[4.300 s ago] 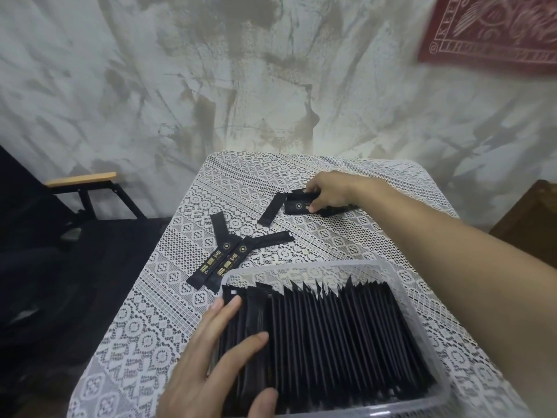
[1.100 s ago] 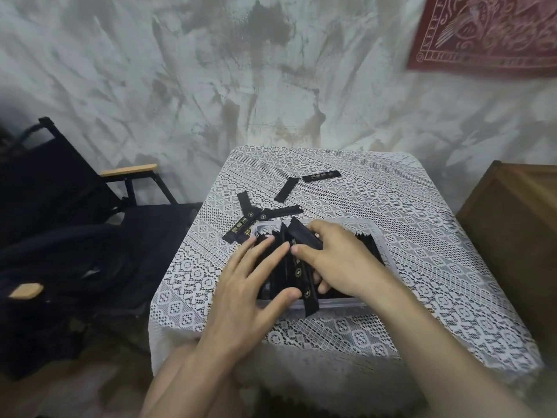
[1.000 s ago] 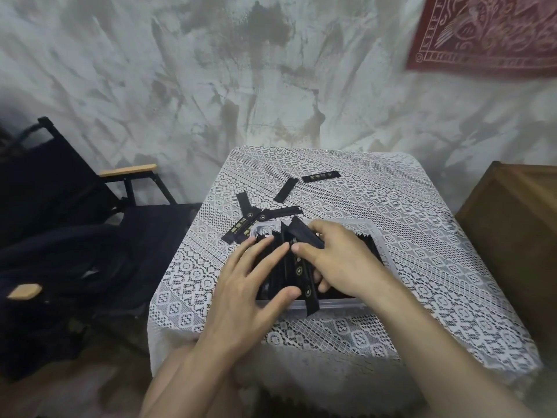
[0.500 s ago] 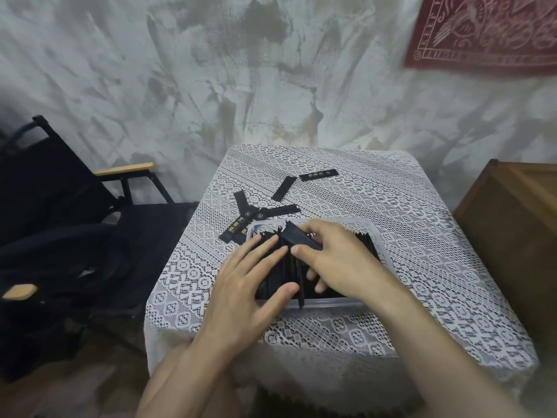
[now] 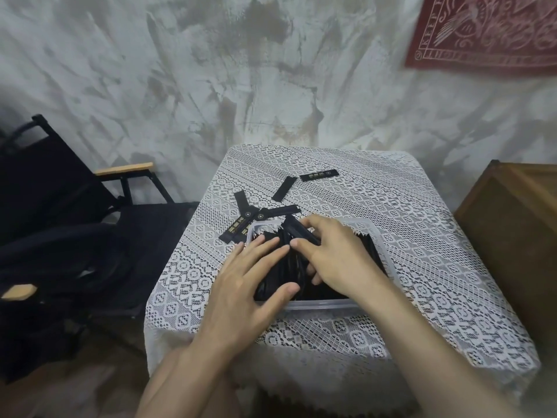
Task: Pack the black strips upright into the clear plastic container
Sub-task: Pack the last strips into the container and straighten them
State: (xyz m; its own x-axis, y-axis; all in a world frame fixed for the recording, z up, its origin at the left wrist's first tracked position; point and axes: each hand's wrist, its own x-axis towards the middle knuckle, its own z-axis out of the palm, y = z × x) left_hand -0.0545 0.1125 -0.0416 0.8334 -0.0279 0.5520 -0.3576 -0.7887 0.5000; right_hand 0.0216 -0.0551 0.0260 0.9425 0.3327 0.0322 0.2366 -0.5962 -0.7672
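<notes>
On wall: red cloth (image 5: 488,31) reads "KEEP" | black strips (image 5: 319,175): gold print illegible

Lace tablecloth (image 5: 422,236), black chair (image 5: 75,206) left, wood cabinet (image 5: 512,221) right, red hanging (image 5: 488,31).

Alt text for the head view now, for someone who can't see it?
Two hands pack black strips upright into a clear container on a lace-covered table: the left hand presses on the strips with straight fingers, the right hand pinches more strips down into the row. Several loose strips lie on the table beyond the container.
</notes>
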